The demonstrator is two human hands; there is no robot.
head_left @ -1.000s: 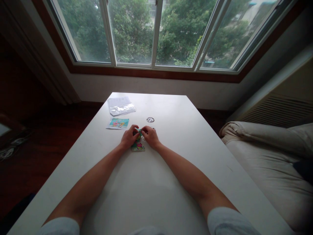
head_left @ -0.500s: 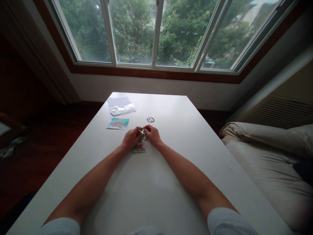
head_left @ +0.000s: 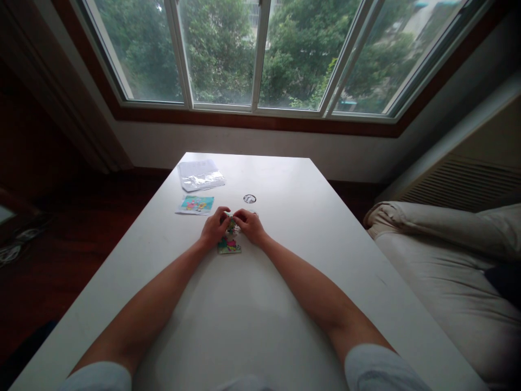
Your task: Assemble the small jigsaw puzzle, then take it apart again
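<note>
Both of my hands meet at the middle of a white table (head_left: 285, 260). My left hand (head_left: 214, 228) and my right hand (head_left: 250, 225) have their fingers curled together over a small colourful picture puzzle (head_left: 228, 245) that lies flat on the table. Between the fingertips sits a small green piece (head_left: 232, 222); both hands pinch or press it. Much of the puzzle's far part is hidden under my fingers.
A colourful printed card (head_left: 196, 205) lies to the left, with a clear plastic bag (head_left: 201, 175) beyond it. A round cable hole (head_left: 249, 199) sits just past my hands. A pale cushioned seat (head_left: 448, 260) flanks the table's right; a window lies ahead.
My hands stayed over the puzzle, with small finger shifts. The fingertips closed together half a second ago and have parted slightly now.
</note>
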